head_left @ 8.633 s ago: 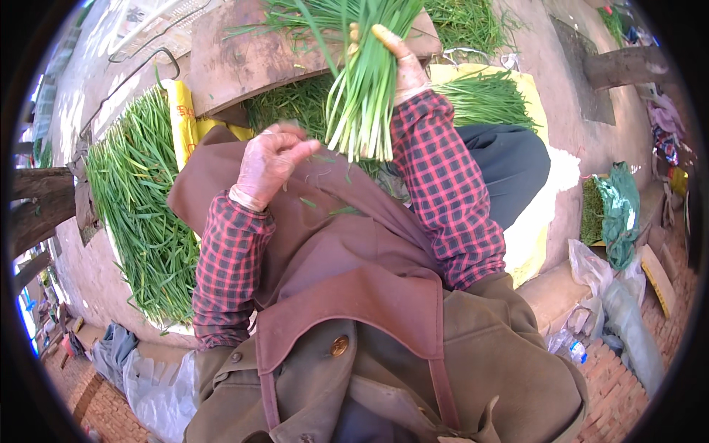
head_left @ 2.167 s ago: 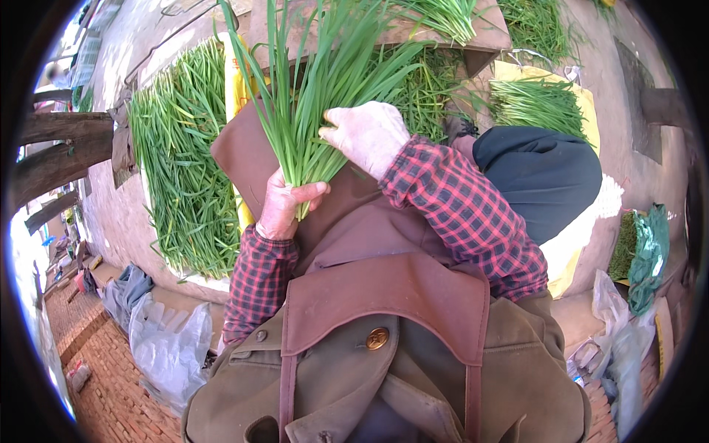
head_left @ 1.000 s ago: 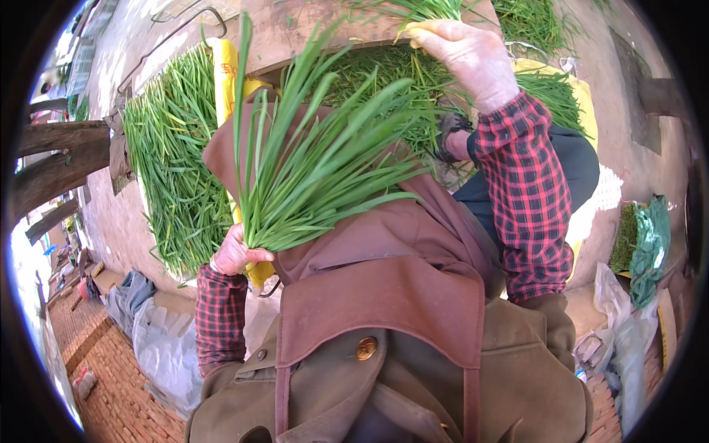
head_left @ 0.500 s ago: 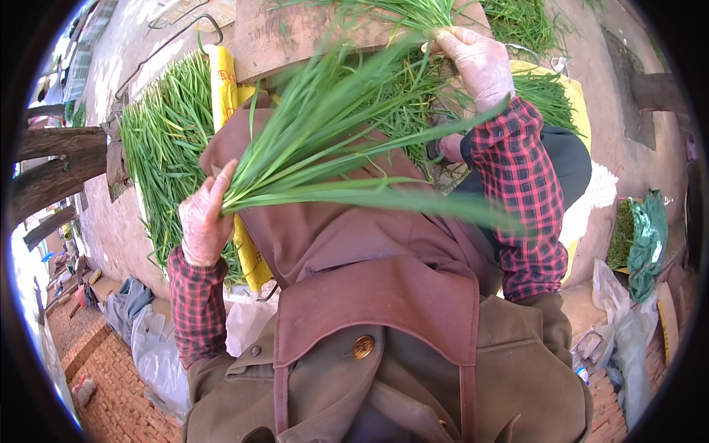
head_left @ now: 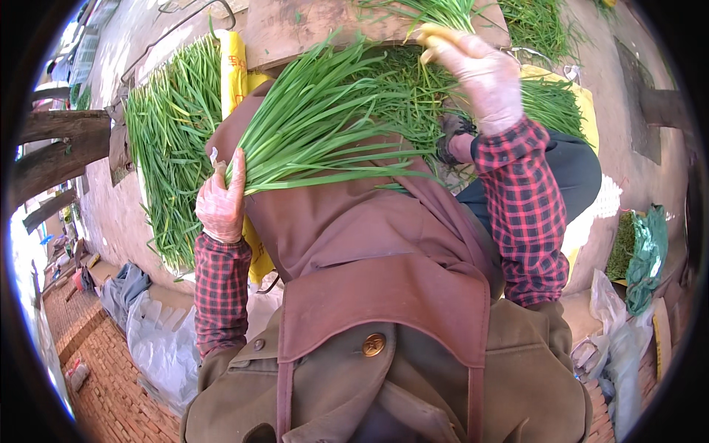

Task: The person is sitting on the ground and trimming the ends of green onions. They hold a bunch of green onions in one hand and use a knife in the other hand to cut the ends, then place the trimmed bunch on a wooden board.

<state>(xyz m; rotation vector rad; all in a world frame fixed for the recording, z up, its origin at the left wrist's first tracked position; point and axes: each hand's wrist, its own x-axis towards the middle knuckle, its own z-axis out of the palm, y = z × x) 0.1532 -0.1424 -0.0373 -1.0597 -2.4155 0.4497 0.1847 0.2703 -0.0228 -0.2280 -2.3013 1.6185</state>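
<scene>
My left hand (head_left: 221,204) is closed round the cut end of a bunch of green Chinese chives (head_left: 317,122). The leaves fan out to the right over the brown apron (head_left: 362,210) on my lap. My right hand (head_left: 480,81), slightly blurred, is raised at the upper right with its fingers drawn together. Yellowish tips show at the fingers; whether they are leaves or finger covers I cannot make out. Just beyond it, another bunch of chives (head_left: 450,11) lies on the wooden board (head_left: 295,33).
A thick pile of chives (head_left: 173,140) lies at the left beside a yellow wrapper (head_left: 233,74). Loose leaves (head_left: 421,100) lie below the board. More chives (head_left: 550,103) rest on yellow sheeting at the right. Plastic bags (head_left: 159,347) and a green bag (head_left: 646,255) are at the sides.
The left-hand bunch has stopped swinging, and its leaves have settled over the apron. My left hand has moved slightly right. My right hand has come nearer, away from the bunch on the board.
</scene>
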